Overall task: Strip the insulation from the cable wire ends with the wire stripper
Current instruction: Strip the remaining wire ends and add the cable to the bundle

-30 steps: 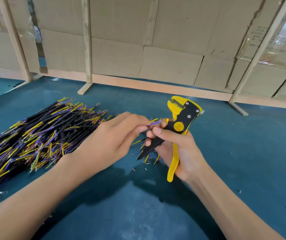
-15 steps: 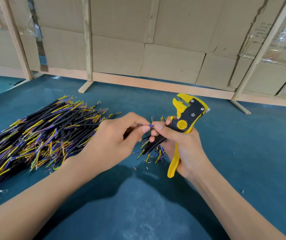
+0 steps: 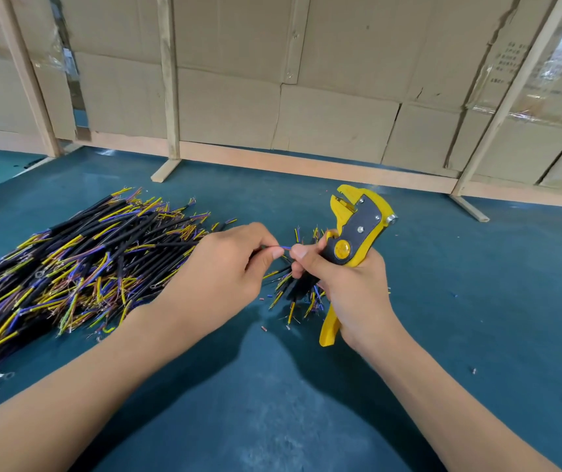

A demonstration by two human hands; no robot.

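My right hand grips the yellow and black wire stripper by its handles, jaws pointing up and away from me. Its thumb and forefinger also pinch the tip of a thin blue wire. My left hand pinches the same cable from the left, so the short blue wire end spans the gap between both thumbs. The wire is outside the stripper's jaws. A small bunch of black cables with yellow and blue ends lies on the table below my hands.
A large pile of black cables with yellow and purple wire ends lies at the left on the blue table. Small insulation scraps dot the table. Cardboard panels on wooden posts close off the back.
Both hands with the stripper and wire have risen and shifted slightly right in view. The grip on the blue wire end stays the same.
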